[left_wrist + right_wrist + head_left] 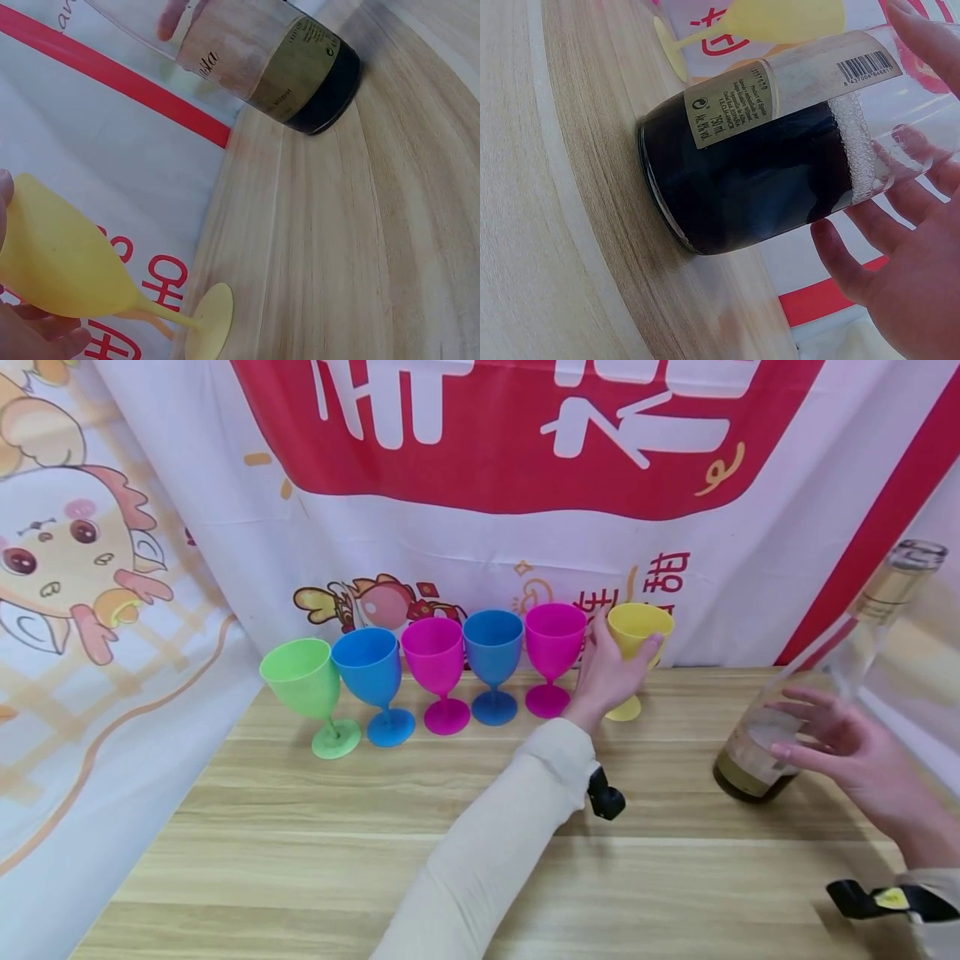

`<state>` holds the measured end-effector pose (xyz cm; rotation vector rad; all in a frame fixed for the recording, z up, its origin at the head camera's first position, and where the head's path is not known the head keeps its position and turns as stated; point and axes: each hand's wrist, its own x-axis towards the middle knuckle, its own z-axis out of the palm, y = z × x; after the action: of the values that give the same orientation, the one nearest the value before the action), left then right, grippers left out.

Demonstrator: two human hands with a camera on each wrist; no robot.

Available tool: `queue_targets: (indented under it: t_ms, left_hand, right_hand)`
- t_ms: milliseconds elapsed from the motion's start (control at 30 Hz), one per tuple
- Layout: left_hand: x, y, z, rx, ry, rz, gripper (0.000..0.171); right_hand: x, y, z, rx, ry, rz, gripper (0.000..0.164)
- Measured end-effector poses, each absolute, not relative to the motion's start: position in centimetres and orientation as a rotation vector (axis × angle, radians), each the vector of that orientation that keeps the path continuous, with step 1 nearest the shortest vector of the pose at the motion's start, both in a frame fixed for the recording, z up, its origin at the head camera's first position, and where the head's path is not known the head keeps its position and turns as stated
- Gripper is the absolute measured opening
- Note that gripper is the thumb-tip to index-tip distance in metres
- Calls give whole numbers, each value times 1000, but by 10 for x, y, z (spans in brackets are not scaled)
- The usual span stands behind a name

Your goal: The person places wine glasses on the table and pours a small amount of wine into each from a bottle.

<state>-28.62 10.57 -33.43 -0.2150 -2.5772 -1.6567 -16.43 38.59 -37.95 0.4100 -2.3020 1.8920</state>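
My left hand (611, 672) holds a yellow plastic goblet (637, 625) by its bowl, thumb on the near side and fingers round the far side. In the left wrist view, the base of this goblet (211, 322) is at the tabletop. On the right stands a clear glass wine bottle (757, 752) with dark liquid low inside and froth on top, its label facing the right wrist camera. Around the bottle's middle my right hand (847, 747) is spread, thumb apart from the fingers. Some of those fingers (840, 259) show behind the glass.
Left of the yellow goblet runs a row of goblets: magenta (555, 639), blue (492, 639), magenta (435, 656), blue (367, 668) and green (303, 681). They stand on a wooden table (300, 852). A printed cloth (465, 543) hangs close behind them.
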Motion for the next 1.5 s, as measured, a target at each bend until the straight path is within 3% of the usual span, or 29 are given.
queue_targets:
  t_ms: [367, 1000, 1500]
  left_hand:
    - [-282, 102, -328, -270, -2609, -1624, 90]
    - [-268, 89, -325, -437, -2652, -1481, 84]
    - [-247, 68, -324, -511, -2656, -1444, 82]
  right_hand:
    - [-165, 389, -385, 424, -2284, 1901, 70]
    - [-161, 385, -390, 77, -2490, 1493, 67]
    - [-157, 373, -386, -10, -2440, 1455, 71]
